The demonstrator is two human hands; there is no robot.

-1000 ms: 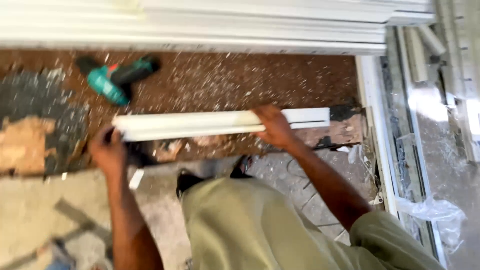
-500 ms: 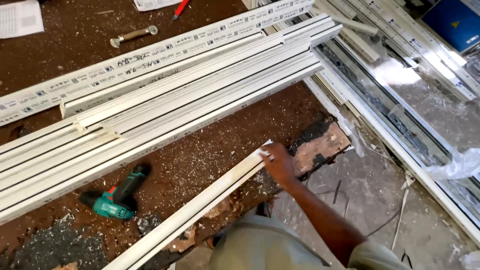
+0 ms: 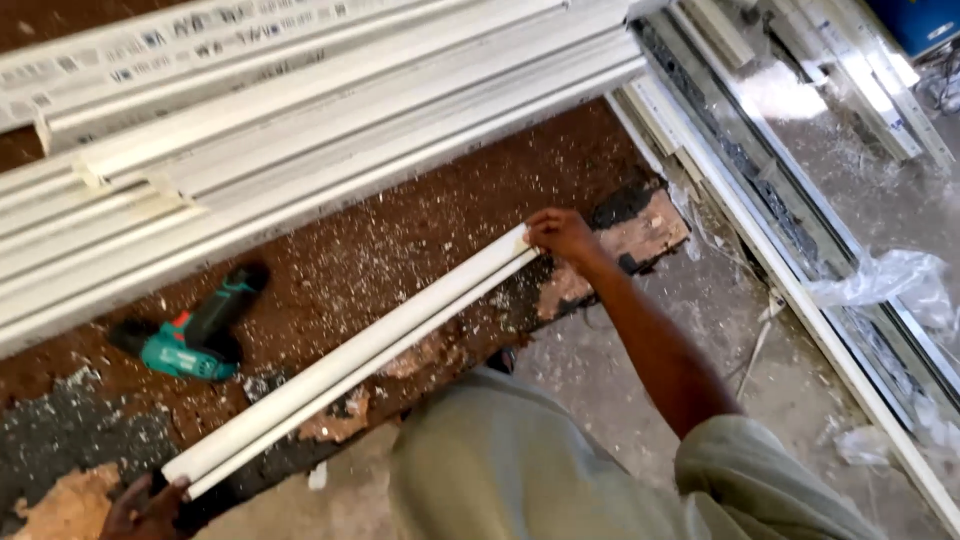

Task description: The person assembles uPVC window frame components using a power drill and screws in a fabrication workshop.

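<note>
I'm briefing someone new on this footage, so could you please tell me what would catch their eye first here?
A long white profile strip lies slantwise across the brown, shaving-strewn board, gripped at its far end by the right hand and at its near end by the left hand. Left of it lies a teal and black cordless drill. Behind that, a stack of long white profiles crosses the top of the view.

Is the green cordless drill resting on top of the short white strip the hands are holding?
No, the green cordless drill lies on the brown floor apart from the short white strip, which the left hand and right hand grip at its ends.
</note>
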